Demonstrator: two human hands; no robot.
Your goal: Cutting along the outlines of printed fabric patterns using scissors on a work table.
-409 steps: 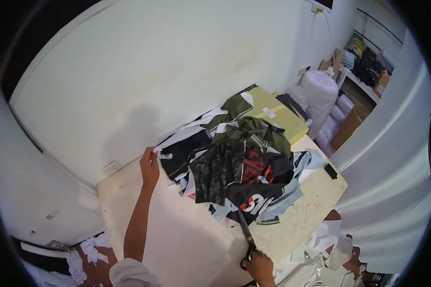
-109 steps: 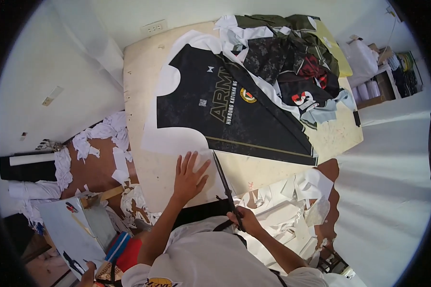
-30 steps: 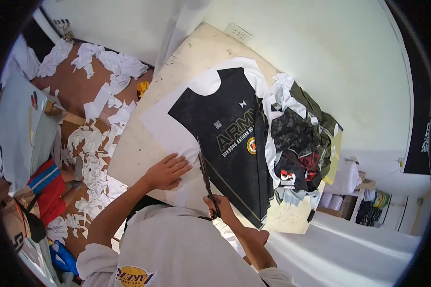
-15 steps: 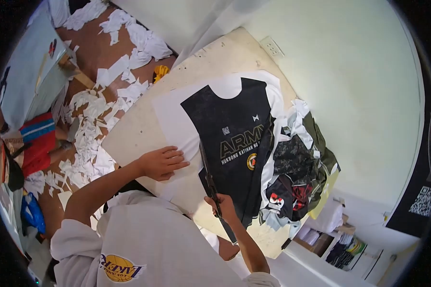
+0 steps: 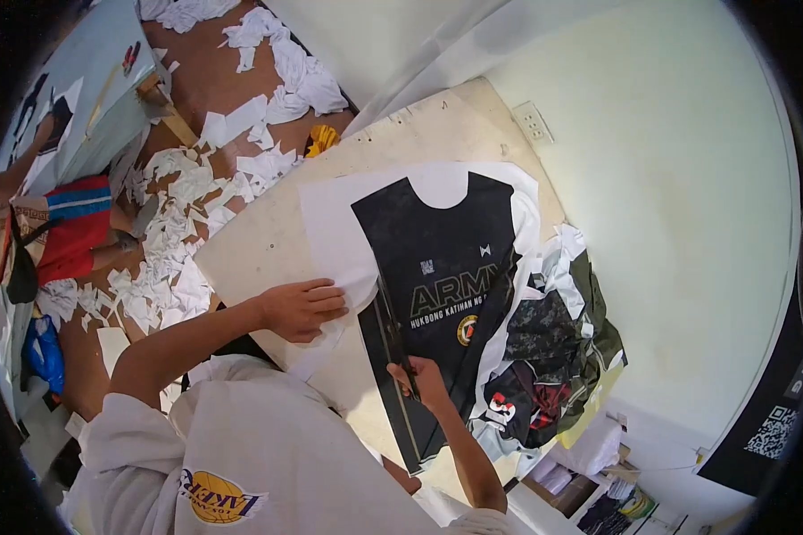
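A black shirt panel (image 5: pixel 446 241) with printed lettering and a round emblem lies on white cloth (image 5: pixel 330 227) with a curved neckline cut at its far end. My left hand (image 5: pixel 305 310) rests flat on the white cloth at the panel's left edge, fingers stretched out. In my right hand (image 5: pixel 422 382) are dark long-bladed scissors (image 5: pixel 391 328), gripped by the handles over the lower part of the panel. Their blades point away from me along its left side; whether they are parted I cannot tell against the black cloth.
The pale table (image 5: pixel 250 254) ends in a corner near the wall socket (image 5: pixel 533 123). A heap of dark and camouflage garments (image 5: pixel 544 330) sits at its right. White scraps (image 5: pixel 165 241) litter the floor on the left, where a person in red shorts (image 5: pixel 85 236) is beside another table (image 5: pixel 107 62).
The scissors have shifted from the panel's left edge onto its black surface. More of the panel's lower left, with a pale line, now shows spread out. My left hand stays nearly in place.
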